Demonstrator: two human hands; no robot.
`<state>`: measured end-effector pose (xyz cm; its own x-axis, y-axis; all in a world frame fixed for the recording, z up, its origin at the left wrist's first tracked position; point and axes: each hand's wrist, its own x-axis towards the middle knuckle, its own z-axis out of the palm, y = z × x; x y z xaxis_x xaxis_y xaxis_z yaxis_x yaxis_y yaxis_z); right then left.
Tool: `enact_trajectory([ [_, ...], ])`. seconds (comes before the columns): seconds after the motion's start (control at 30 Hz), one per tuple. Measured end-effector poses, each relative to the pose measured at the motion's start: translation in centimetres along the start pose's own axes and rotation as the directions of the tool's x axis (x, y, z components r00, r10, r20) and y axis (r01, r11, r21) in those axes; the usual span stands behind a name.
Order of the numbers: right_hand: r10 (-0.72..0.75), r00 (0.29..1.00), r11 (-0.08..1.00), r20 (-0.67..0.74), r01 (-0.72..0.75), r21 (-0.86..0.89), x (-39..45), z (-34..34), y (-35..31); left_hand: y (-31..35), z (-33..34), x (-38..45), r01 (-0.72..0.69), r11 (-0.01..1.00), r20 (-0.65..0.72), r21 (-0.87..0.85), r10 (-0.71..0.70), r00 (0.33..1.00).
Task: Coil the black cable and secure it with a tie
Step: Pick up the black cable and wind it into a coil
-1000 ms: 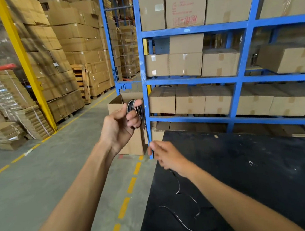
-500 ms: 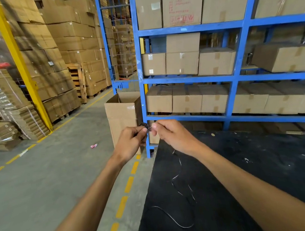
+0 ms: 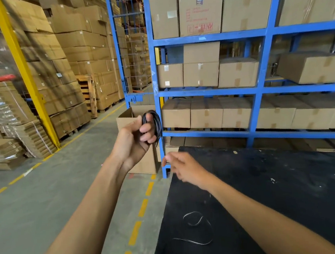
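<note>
Two bare hands show: the left hand [image 3: 132,139] and the right hand [image 3: 183,169]. One black cable [image 3: 155,122] is visible, one black table [image 3: 269,195], one open box [image 3: 138,141] on the floor.

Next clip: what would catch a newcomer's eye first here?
The left hand, raised at centre frame, grips a coil of black cable. Just below it the right hand reaches over the near corner of the black table, where the loose cable tail lies. Behind them stands blue shelving packed with cardboard boxes.
</note>
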<state>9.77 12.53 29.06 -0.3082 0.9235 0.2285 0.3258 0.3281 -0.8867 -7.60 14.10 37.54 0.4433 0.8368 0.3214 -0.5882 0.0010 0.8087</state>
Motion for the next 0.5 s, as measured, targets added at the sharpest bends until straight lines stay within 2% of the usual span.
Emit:
enact_trajectory([
  [0.1, -0.027, 0.997, 1.000, 0.069, 0.028, -0.009, -1.4, 2.5, 0.4, -0.5, 0.0, 1.3, -0.069, 0.998, -0.163, -0.003, 0.068, 0.984],
  [0.17, -0.098, 0.992, 0.990, 0.077, 0.105, -0.092, -2.0, 3.1, -0.1, -1.6, 0.1, 1.7, -0.110, 0.989, -0.283, 0.095, 0.133, 0.950],
  [0.2, -0.119, 0.989, 0.981, 0.087, 0.131, -0.141, -2.2, 3.1, -0.5, -2.3, 0.0, 1.6, -0.125, 0.970, -0.313, 0.209, 0.187, 0.931],
  [0.27, -0.137, 0.985, 0.960, 0.104, 0.158, -0.233, -2.4, 2.7, -1.4, -3.8, -0.3, 1.5, -0.130, 0.839, -0.273, 0.529, 0.313, 0.910],
  [0.33, -0.145, 0.984, 0.947, 0.101, 0.168, -0.274, -2.2, 1.7, -2.1, -4.8, -0.7, 1.4, -0.115, 0.669, -0.173, 0.734, 0.348, 0.921],
  [0.47, -0.165, 0.985, 0.945, 0.050, 0.172, -0.276, -1.6, -1.2, -3.5, -5.4, -1.5, 1.5, -0.093, 0.411, -0.026, 0.907, 0.274, 0.961],
  [0.5, -0.174, 0.984, 0.944, 0.033, 0.176, -0.278, -1.5, -1.9, -3.9, -5.3, -1.7, 1.5, -0.089, 0.375, -0.009, 0.923, 0.251, 0.968],
])
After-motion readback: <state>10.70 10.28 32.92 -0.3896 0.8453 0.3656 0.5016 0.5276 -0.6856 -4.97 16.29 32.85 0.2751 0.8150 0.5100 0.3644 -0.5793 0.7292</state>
